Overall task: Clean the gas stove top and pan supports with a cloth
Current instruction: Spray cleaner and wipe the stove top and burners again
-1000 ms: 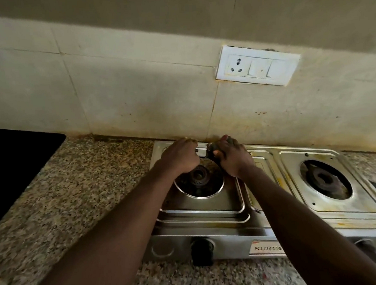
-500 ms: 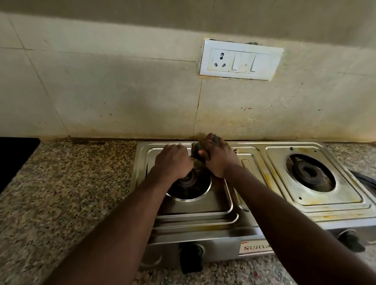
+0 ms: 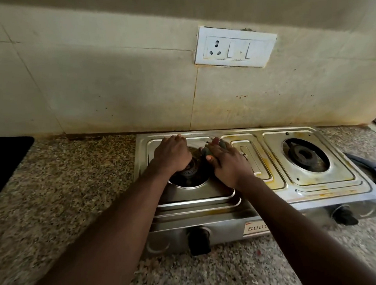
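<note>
The stove (image 3: pixel 344 169) sits on the counter (image 3: pixel 74 183) with its back edge against the wall (image 3: pixel 112 92). Its long axis runs left to right along that wall, and its knobs (image 3: pixel 199 239) face the person. Both hands work at its left end. The left hand (image 3: pixel 172 153) lies knuckles-up over the far side of the left burner (image 3: pixel 189 173), fingers curled down; whether it grips the burner or only rests there I cannot tell. Just right of it, nearly touching, the right hand (image 3: pixel 226 162) holds a dark grey-green cloth (image 3: pixel 205 151), its fingers curled round the wad, which pokes out towards the left hand at the burner's rim. The right burner (image 3: pixel 305 154) stands well apart from both hands, its tray streaked with yellowish stains.
</note>
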